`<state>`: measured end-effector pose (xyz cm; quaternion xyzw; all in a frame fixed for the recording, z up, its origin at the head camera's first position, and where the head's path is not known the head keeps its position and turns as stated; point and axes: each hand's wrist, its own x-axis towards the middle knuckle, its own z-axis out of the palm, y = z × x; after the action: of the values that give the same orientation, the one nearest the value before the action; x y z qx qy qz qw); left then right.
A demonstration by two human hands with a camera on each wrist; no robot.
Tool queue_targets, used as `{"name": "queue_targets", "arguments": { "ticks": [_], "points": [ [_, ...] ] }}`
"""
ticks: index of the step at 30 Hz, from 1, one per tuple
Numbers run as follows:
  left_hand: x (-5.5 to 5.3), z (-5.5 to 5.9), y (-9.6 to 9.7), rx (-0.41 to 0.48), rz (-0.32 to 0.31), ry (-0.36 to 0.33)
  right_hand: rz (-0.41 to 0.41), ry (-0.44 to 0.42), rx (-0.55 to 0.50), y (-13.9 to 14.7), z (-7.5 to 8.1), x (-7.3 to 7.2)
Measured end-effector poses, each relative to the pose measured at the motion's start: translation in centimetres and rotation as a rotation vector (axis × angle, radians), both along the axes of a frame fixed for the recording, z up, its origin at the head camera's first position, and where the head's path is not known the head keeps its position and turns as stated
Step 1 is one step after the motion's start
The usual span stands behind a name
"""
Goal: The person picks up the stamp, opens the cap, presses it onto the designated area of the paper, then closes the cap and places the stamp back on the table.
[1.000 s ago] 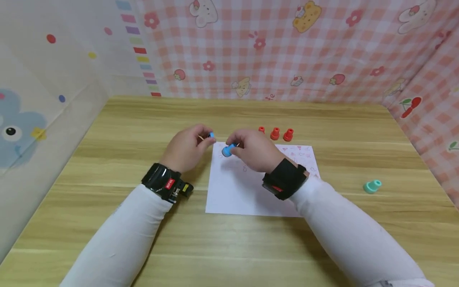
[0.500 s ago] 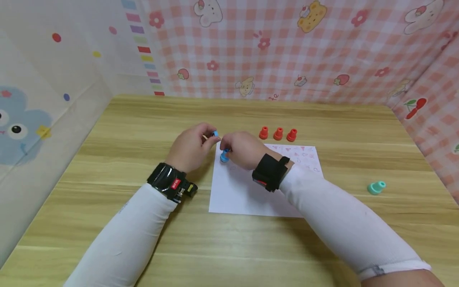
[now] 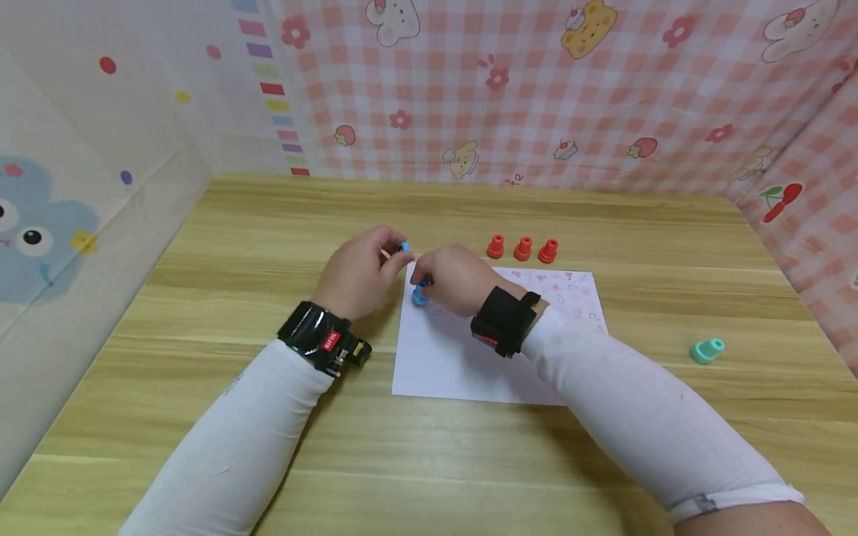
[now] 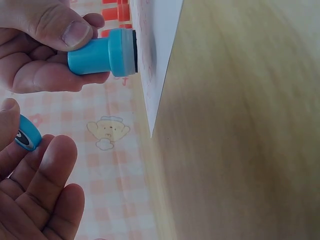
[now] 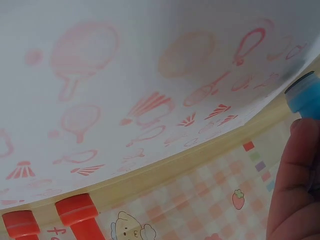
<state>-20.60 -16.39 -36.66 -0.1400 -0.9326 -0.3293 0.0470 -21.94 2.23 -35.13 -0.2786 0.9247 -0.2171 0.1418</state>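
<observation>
A: Nearest us, the paper (image 3: 442,368) lies on the table (image 3: 402,461), with a teal stamp (image 3: 707,351) well to its right.
B: And at the paper's far left corner, the right hand (image 3: 456,279) pinches a blue stamp (image 4: 95,55), face down! Touching? I can't tell.
A: The left hand (image 3: 358,272), just left of that corner?
B: Thumb and fingers pinching a blue cap (image 4: 32,132)!
A: Just beyond the paper stand 3 red stamps (image 3: 523,250); farther back, checked cloth (image 3: 429,74).

Head view high, facing forward-down; wrist views low, close, sharing blue stamp (image 4: 102,53).
</observation>
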Motion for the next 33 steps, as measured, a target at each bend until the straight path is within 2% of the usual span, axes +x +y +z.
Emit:
{"name": "queue_targets", "arguments": {
  "ticks": [14, 33],
  "points": [
    [0.05, 0.08, 0.06, -0.003, 0.000, 0.003, 0.009, -0.016, 0.020, -0.24, -0.36, -0.21],
    [0.11, -0.01, 0.01, 0.004, -0.011, 0.012, 0.025, 0.003, 0.052, -0.70, -0.70, -0.14]
  ]
}}
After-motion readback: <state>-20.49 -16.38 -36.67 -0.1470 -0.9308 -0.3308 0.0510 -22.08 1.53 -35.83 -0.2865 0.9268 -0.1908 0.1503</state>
